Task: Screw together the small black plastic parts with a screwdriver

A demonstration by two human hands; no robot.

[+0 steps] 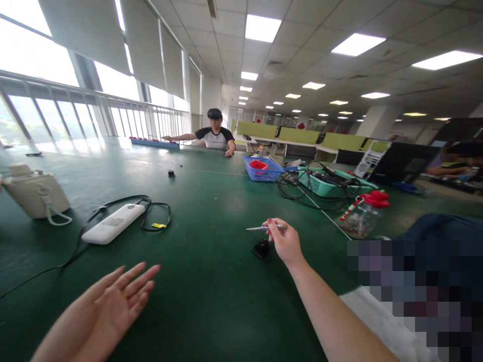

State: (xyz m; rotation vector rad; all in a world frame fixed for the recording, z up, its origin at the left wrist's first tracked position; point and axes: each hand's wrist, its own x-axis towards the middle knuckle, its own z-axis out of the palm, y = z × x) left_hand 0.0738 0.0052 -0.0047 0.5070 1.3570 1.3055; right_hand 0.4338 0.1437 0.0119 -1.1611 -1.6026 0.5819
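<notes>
My right hand (284,241) pinches a small screwdriver (256,229) with a clear-looking handle, its thin metal shaft pointing left above the green tabletop (211,281). Just below that hand sits a small black object (260,248), whose kind I cannot make out. At the lower left my left hand (109,306) is palm up, fingers stretched out, holding nothing. Beyond it a white power bank (113,223) lies on the table, and a black cable (151,202) with a yellow tag loops around it.
A beige bottle-like container (35,193) stands at left. Toward the right are a blue basket (264,174), a green basket (320,185) with tangled cables, and a red-topped glass jar (360,221). Across the table sits a person (215,136) beside a long blue tray (154,144).
</notes>
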